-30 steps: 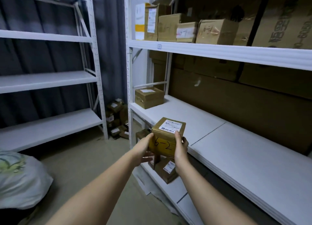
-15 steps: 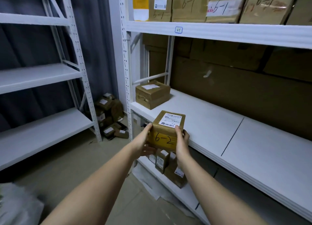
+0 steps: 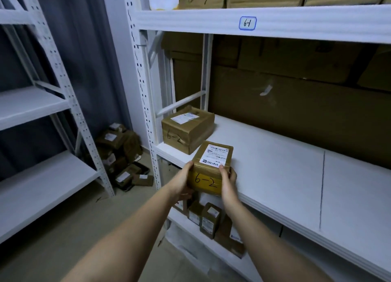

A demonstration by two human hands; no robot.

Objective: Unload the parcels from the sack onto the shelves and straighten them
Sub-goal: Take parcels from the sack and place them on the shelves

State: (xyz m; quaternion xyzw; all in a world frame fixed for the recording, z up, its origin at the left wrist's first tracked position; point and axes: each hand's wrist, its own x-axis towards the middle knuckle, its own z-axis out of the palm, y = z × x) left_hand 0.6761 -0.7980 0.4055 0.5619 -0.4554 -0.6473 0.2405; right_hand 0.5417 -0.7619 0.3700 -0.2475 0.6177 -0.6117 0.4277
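At centre frame both hands, left hand (image 3: 183,181) and right hand (image 3: 228,181), clasp opposite sides of the "6-2" parcel (image 3: 211,168) at the front edge of the middle shelf (image 3: 285,165), apparently to set it squarely beside the other "6-2" box (image 3: 187,128).

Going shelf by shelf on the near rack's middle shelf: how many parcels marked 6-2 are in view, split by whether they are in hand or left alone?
Parcels marked 6-2 gripped by left hand and right hand, over the middle shelf edge: 1, the held parcel
Parcels marked 6-2 resting untouched at the shelf's left end: 1, the resting parcel
Total: 2
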